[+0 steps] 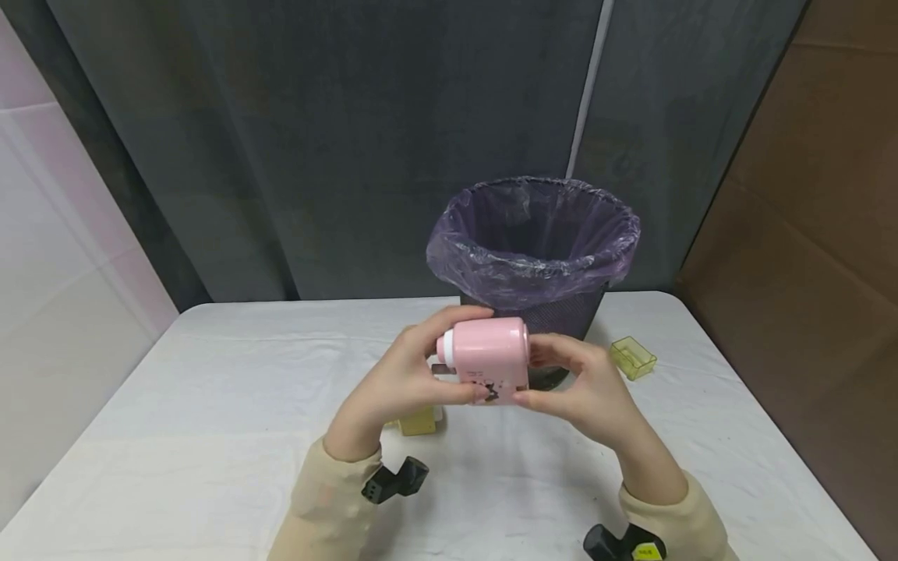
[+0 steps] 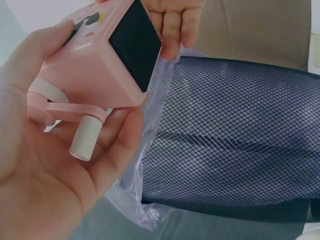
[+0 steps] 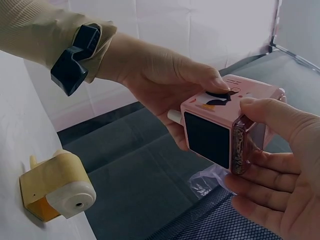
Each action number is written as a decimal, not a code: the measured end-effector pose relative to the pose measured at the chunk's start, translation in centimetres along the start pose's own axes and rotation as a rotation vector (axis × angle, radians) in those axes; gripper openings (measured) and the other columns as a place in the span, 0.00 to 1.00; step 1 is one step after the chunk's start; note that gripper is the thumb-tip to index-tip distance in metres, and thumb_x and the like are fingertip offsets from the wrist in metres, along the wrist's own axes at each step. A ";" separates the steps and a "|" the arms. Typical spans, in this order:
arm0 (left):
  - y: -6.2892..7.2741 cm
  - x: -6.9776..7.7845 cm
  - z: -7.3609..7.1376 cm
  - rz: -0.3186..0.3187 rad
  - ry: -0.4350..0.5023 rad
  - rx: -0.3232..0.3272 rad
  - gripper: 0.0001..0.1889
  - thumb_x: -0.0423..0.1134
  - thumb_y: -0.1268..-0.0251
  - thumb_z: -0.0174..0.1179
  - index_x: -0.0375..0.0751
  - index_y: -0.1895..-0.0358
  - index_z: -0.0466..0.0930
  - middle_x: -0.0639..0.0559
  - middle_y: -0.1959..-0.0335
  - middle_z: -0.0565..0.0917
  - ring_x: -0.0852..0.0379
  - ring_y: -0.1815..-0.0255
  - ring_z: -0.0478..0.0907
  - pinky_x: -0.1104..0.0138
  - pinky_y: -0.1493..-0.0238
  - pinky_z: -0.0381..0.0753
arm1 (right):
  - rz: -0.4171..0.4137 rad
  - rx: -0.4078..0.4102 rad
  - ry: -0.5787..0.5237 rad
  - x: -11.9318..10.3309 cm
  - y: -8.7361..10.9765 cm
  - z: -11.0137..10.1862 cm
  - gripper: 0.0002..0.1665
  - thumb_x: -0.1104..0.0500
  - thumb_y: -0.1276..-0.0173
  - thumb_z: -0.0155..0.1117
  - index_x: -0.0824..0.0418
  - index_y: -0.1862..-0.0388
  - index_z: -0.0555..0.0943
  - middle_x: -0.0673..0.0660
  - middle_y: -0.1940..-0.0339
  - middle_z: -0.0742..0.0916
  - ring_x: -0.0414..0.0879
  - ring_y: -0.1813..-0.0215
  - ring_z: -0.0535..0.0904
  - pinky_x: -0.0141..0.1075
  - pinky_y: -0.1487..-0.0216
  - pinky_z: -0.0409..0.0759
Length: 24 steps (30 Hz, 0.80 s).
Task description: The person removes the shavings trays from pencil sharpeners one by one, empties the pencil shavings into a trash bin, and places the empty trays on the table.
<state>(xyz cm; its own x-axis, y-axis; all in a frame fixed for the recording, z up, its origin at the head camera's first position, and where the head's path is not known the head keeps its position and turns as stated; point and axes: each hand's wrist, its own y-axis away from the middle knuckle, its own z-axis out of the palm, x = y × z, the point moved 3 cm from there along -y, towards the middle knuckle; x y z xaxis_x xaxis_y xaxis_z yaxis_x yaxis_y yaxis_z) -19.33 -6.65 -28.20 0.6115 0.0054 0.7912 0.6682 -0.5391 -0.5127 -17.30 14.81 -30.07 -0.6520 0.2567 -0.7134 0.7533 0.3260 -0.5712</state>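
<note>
A pink hand-crank pencil sharpener (image 1: 489, 351) is held up in front of the bin. My left hand (image 1: 414, 362) grips its crank end, thumb on the printed face; the left wrist view shows the crank handle (image 2: 86, 137) over the palm. My right hand (image 1: 585, 378) holds the opposite end, thumb on the printed face's edge and fingers curled beside the clear shavings drawer (image 3: 240, 147), which has shavings in it. A dark base (image 3: 207, 140) faces the right wrist camera. Below the left hand, a yellow pencil sharpener (image 3: 57, 185) stands on the table, partly hidden in the head view.
A black mesh bin (image 2: 235, 135) with a purple liner (image 1: 533, 273) stands behind the hands. To its right, a clear yellow drawer (image 1: 633, 358) lies on the white-covered table (image 1: 210, 436). A dark curtain hangs behind, and a brown panel borders the right.
</note>
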 end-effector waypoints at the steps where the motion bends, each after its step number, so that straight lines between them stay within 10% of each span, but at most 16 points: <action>1: 0.0 0.0 0.0 0.003 0.004 -0.002 0.40 0.26 0.60 0.76 0.43 0.37 0.71 0.48 0.44 0.77 0.49 0.54 0.77 0.58 0.62 0.83 | 0.001 -0.004 -0.001 0.0 0.0 0.0 0.29 0.69 0.55 0.79 0.67 0.51 0.81 0.52 0.58 0.86 0.45 0.56 0.81 0.37 0.53 0.78; 24: 0.3 0.1 0.0 0.005 -0.006 -0.037 0.38 0.27 0.59 0.76 0.42 0.38 0.72 0.46 0.50 0.80 0.50 0.61 0.80 0.59 0.64 0.83 | 0.041 -0.052 -0.035 0.3 0.3 0.0 0.28 0.67 0.54 0.79 0.64 0.51 0.81 0.51 0.56 0.86 0.47 0.55 0.81 0.42 0.50 0.77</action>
<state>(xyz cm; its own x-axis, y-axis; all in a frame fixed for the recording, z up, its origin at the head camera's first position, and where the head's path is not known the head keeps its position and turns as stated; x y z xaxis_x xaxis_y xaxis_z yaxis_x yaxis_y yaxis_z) -19.08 -6.78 -28.24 0.6172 0.0077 0.7868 0.6491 -0.5702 -0.5036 -17.26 14.98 -30.46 -0.6165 0.2392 -0.7501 0.7733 0.3630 -0.5198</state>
